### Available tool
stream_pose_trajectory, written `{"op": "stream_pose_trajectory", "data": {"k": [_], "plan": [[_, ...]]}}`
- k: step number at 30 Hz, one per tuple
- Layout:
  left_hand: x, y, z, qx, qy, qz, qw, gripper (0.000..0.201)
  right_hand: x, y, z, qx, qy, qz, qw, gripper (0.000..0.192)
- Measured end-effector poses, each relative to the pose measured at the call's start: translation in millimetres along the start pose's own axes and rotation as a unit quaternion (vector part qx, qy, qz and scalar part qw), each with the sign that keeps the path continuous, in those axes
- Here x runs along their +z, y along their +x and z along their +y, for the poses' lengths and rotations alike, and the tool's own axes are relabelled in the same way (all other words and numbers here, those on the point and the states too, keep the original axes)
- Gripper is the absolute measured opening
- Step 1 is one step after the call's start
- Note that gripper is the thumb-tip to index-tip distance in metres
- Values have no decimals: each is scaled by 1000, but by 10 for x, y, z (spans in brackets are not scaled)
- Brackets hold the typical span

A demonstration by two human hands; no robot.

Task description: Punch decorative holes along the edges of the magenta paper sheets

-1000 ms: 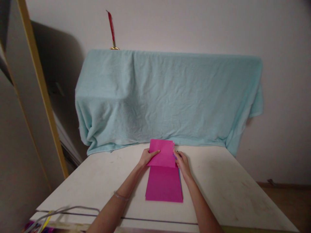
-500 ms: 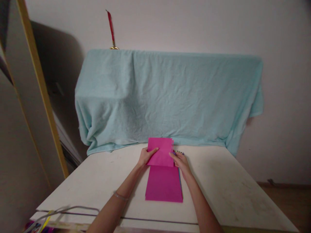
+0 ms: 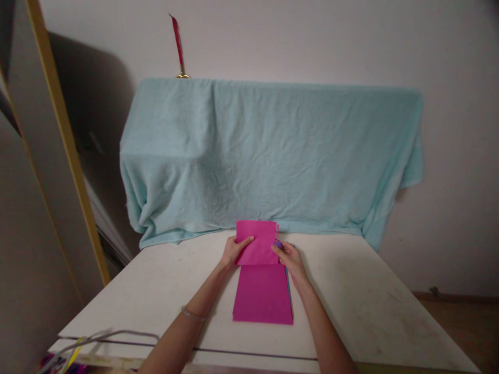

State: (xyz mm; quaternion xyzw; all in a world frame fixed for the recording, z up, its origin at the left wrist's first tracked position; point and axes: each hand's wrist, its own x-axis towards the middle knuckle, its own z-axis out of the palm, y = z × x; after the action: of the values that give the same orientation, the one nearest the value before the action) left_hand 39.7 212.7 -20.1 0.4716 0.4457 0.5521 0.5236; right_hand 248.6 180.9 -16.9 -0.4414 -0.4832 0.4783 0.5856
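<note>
A pink paper sheet (image 3: pixel 255 236) is held up at the table's far edge. My left hand (image 3: pixel 233 251) is closed on its left edge, thumb lying flat on the front and fingers behind. At the right edge, my right hand (image 3: pixel 289 258) is closed in a pinch. A small purple object (image 3: pixel 277 244) shows at its fingertips, over the sheet's edge; its kind is too small to tell. Just below the raised sheet lies a stack of coloured paper (image 3: pixel 263 295) with a darker pink sheet on top. Blue shows along the stack's right side.
The white table (image 3: pixel 358 301) runs back to a light blue cloth (image 3: pixel 304 156) draped over something large. A grey cable (image 3: pixel 128 332) loops over the front left edge. A red tassel (image 3: pixel 178 44) stands above the cloth, and a yellow-edged panel (image 3: pixel 68 140) rises at the left.
My right fingers have shifted slightly, and the purple object now shows more fully at their tips. Small white-dotted items beyond that hand are now mostly hidden. My left hand holds its place.
</note>
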Motion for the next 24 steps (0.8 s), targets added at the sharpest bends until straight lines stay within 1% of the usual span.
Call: {"op": "stream_pose_trajectory", "data": {"k": [3, 7, 11, 16, 20, 24], "plan": [[8, -7, 9, 1, 10, 2, 1000, 52, -27, 35, 85, -13, 14, 2, 1000, 38], [6, 3, -2, 4, 23, 4, 1000, 51, -51, 47, 139, -5, 11, 17, 1000, 40], [7, 3, -1, -3, 16, -1, 1000, 53, -70, 55, 178, -2, -3, 14, 1000, 42], [4, 2, 10, -17, 21, 3, 1000, 55, -87, 103, 261, 34, 12, -8, 999, 45], [-15, 8, 11, -13, 31, 10, 999, 55, -81, 85, 257, 41, 20, -30, 998, 46], [-21, 6, 20, -10, 29, 5, 1000, 55, -67, 48, 218, 41, 11, -25, 999, 48]]}}
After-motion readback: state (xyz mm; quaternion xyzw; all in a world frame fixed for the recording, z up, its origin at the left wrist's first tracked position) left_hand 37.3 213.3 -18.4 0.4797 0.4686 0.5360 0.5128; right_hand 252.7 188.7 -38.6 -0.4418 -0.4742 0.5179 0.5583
